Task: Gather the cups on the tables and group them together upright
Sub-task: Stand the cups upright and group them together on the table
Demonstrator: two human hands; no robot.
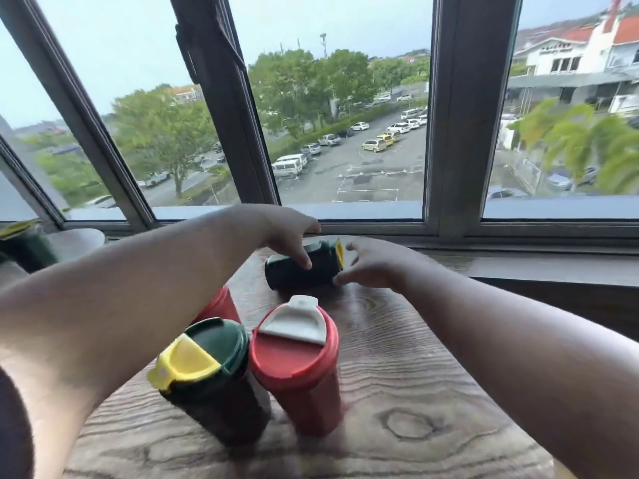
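Both arms are reaching far across the tabletop [415,357]: left hand [283,233] is arching over the toppled dark green cup [301,271], fingers spread and touching it; right hand [370,267] is cupping open beside its yellow-flapped lid. A red cup [218,305] is hiding behind the left forearm.

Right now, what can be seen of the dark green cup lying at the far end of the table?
The dark green cup lies on its side on the wooden table, near the window. It looks like plastic, with a yellow-trimmed lid facing right. The left hand reaches over it, fingertips on its body; the right hand is at the lid end, fingers spread. Neither hand has closed around it. It lies apart from the upright cups nearer the camera.
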